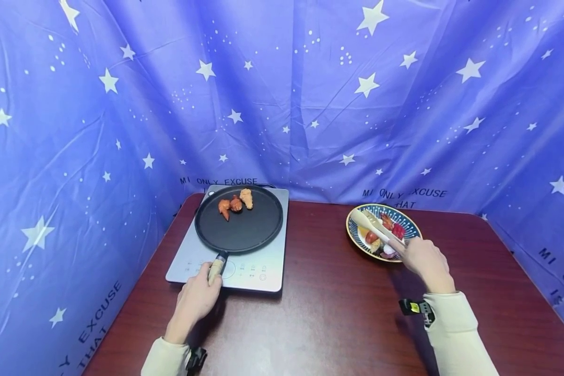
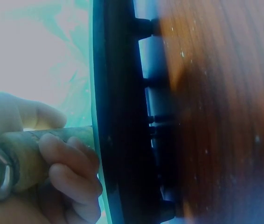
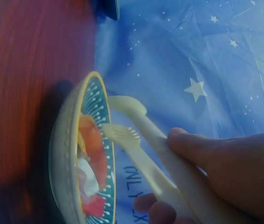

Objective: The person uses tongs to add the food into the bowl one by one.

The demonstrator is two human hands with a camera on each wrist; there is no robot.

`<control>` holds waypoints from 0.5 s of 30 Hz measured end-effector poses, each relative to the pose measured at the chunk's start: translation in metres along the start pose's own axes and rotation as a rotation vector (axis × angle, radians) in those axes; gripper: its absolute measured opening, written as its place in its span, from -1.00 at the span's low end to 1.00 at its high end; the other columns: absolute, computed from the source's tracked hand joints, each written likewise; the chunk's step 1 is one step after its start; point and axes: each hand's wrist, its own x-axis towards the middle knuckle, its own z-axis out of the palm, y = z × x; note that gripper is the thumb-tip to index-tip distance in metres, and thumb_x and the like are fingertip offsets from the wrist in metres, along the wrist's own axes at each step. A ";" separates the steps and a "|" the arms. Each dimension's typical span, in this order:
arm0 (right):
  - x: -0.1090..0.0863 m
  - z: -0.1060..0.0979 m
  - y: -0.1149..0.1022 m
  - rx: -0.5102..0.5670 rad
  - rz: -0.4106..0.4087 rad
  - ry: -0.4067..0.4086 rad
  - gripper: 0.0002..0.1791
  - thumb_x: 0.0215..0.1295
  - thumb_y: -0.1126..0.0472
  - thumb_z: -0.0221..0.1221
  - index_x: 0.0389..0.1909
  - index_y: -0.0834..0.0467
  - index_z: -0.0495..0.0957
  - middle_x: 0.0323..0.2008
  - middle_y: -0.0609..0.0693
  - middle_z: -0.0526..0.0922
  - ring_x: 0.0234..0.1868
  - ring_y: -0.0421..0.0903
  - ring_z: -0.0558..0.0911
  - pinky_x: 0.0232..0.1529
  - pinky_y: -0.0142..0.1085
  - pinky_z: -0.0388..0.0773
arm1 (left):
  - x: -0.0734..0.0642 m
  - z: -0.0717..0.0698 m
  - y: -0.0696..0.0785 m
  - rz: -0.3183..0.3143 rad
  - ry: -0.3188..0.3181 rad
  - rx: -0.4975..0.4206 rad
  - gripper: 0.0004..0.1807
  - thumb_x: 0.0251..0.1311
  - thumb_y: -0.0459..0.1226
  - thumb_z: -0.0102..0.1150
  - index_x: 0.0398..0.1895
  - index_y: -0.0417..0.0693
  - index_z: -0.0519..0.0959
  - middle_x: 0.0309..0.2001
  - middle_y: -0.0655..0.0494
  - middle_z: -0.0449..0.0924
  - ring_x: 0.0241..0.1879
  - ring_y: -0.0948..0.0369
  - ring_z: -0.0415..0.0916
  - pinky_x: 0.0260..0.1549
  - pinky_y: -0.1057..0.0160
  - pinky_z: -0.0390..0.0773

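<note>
The person's left grip [image 1: 197, 296] is curling snugly round the wooden handle [image 1: 215, 269] of a griddle pan [image 1: 235, 230], while the right grip [image 1: 429, 262] is holding parted tongs [image 3: 151, 132] over a bowl [image 3: 63, 158].

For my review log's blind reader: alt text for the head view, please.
A person's right hand holds tongs over a patterned bowl of food, while the left hand grips the handle of a black pan on a silver cooktop. Three food pieces lie in the pan.
</note>
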 end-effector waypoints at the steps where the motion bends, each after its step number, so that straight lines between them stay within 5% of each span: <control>1: 0.000 -0.001 0.001 -0.007 0.000 -0.004 -0.29 0.30 -0.36 -0.15 -0.67 0.19 0.43 -0.55 0.30 0.49 -0.52 0.18 0.53 -0.60 -0.01 0.39 | 0.000 0.000 0.000 0.000 0.000 -0.001 -0.53 0.24 -0.10 -0.05 0.21 -0.02 0.35 -0.51 -0.04 0.46 -0.56 0.05 0.42 -0.60 0.06 0.34; 15: -0.002 -0.018 0.004 -0.050 -0.003 0.027 -0.21 0.28 -0.32 -0.05 -0.51 0.41 0.53 -0.47 0.47 0.50 -0.49 0.28 0.55 -0.57 0.05 0.41 | 0.000 0.001 -0.001 0.005 0.007 0.000 -0.52 0.24 -0.11 -0.04 0.21 -0.05 0.35 -0.52 -0.04 0.46 -0.57 0.05 0.42 -0.62 0.06 0.34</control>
